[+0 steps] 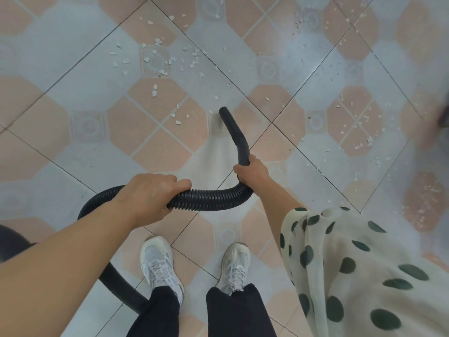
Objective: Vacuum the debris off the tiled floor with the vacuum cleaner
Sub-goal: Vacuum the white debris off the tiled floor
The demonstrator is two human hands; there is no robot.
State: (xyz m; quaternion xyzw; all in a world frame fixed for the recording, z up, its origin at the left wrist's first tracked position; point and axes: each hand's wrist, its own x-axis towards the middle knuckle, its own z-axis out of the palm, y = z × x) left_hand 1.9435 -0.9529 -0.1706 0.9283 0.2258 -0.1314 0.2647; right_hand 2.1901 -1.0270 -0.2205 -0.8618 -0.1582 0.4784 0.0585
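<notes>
A black ribbed vacuum hose [211, 198] runs across the middle of the view and bends up into a smooth black nozzle tube [234, 132]. The tube's open tip [223, 110] sits low over the tiled floor [73, 88]. My left hand [150, 193] grips the ribbed hose from above. My right hand [252, 172] grips the base of the nozzle tube where it joins the hose. White debris chips [158, 59] lie scattered ahead of the tip, and a few chips [178, 122] lie just to its left. More debris [359, 122] lies to the right.
My two white sneakers [160, 266] stand on the tiles below the hose. The hose loops back down at the left [116, 285] past my left leg. A dark rounded object [9, 239] shows at the left edge. My polka-dot sleeve [352, 263] fills the lower right.
</notes>
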